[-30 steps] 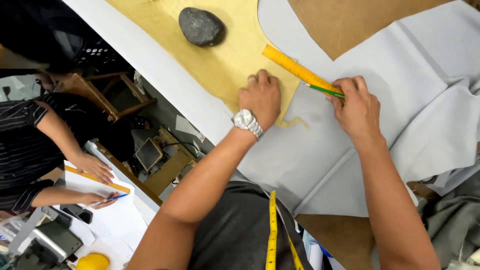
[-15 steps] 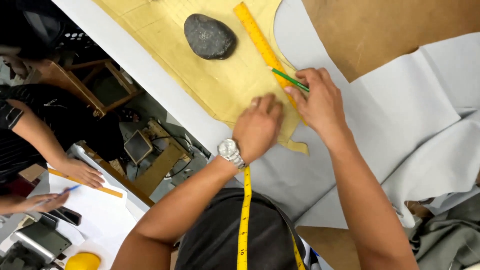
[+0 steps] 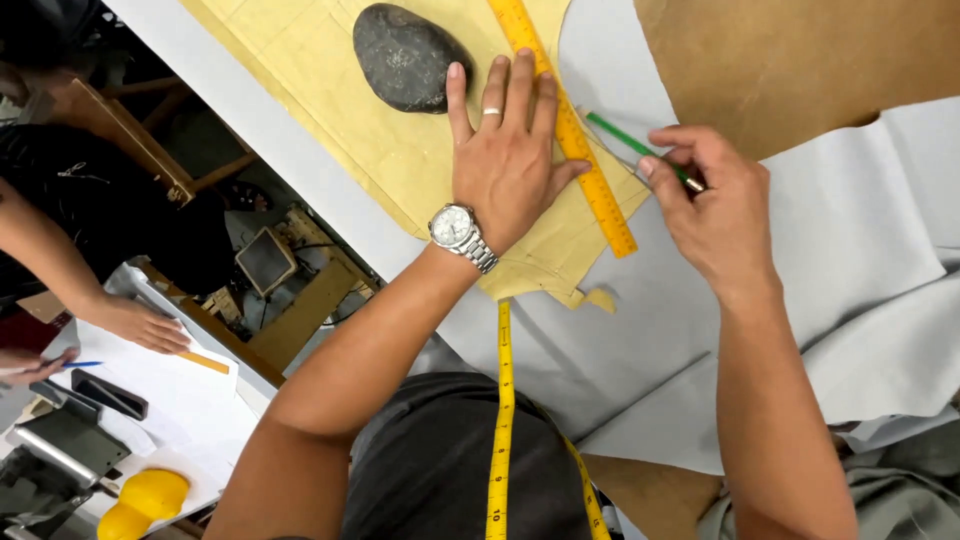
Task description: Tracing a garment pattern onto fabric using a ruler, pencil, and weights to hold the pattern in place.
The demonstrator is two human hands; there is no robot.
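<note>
My left hand (image 3: 510,160) lies flat with fingers spread, pressing the orange ruler (image 3: 590,180) and the yellow paper pattern (image 3: 330,90) onto the grey fabric (image 3: 860,250). A wristwatch sits on that wrist. My right hand (image 3: 715,205) pinches a green pencil (image 3: 625,138), whose tip rests near the ruler's right edge. A dark grey stone (image 3: 405,55) weighs the pattern down just left of my left fingers.
Brown paper (image 3: 790,60) lies at the top right under the fabric. A yellow tape measure (image 3: 500,430) hangs from my neck. At the left, another person's hands (image 3: 140,325) rest on white paper with a pen. A yellow object (image 3: 140,500) sits at the lower left.
My left hand has opened flat and slid up onto the ruler beside the stone. My right hand with the pencil has shifted to the ruler's right side.
</note>
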